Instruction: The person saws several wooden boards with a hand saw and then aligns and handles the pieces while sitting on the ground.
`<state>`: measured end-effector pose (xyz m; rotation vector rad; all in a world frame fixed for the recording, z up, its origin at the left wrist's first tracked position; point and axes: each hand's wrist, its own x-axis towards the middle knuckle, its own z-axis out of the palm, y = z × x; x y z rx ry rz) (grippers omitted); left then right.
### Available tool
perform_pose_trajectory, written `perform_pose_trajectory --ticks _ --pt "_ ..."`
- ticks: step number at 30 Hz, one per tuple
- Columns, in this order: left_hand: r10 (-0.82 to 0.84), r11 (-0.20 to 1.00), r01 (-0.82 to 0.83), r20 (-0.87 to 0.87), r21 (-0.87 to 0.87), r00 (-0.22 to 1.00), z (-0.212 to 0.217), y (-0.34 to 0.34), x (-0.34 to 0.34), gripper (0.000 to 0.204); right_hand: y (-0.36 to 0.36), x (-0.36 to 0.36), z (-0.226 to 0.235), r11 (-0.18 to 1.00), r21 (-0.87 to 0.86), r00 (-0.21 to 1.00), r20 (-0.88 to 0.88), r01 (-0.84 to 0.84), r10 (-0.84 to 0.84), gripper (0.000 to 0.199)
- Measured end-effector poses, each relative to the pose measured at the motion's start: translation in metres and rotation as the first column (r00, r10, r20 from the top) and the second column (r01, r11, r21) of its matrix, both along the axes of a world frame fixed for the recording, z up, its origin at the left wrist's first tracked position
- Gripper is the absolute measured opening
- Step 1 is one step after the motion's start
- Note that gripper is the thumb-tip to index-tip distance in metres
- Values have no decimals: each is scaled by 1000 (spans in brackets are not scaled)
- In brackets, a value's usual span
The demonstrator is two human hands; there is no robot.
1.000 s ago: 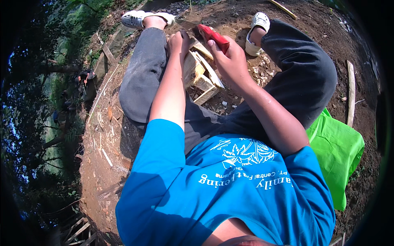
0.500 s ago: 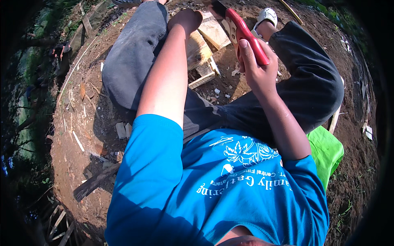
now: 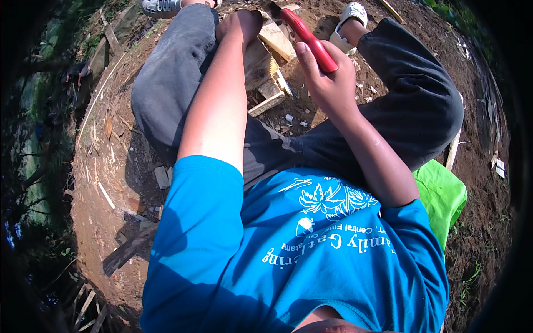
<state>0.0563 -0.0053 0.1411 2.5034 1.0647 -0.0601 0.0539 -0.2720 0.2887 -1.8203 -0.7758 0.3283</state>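
Gripping a red-handled hatchet [image 3: 308,39] with closed fingers, the right hand [image 3: 327,83] holds it above split wood blocks [image 3: 272,61] between the feet; the left hand [image 3: 241,22] rests on the wood, finger state unclear.

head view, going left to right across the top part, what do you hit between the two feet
Left sandal → left hand on the wood → pale wood block → red tool handle gripped in the right hand → right sandal
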Motion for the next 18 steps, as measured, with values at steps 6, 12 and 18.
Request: perform_pose_trajectory --ticks 6,12,18 --pt "1 1000 -1 5 -30 1000 70 -37 -10 51 -13 0 -1 999 -49 998 66 5 -2 39" --pt "135 985 -135 -8 -110 991 70 -36 -7 47 -43 -8 18 994 -91 995 -86 -55 47 30" --pt "47 995 -40 69 -90 997 73 -38 -11 42 -74 -23 32 995 -90 989 -145 -52 39 25"
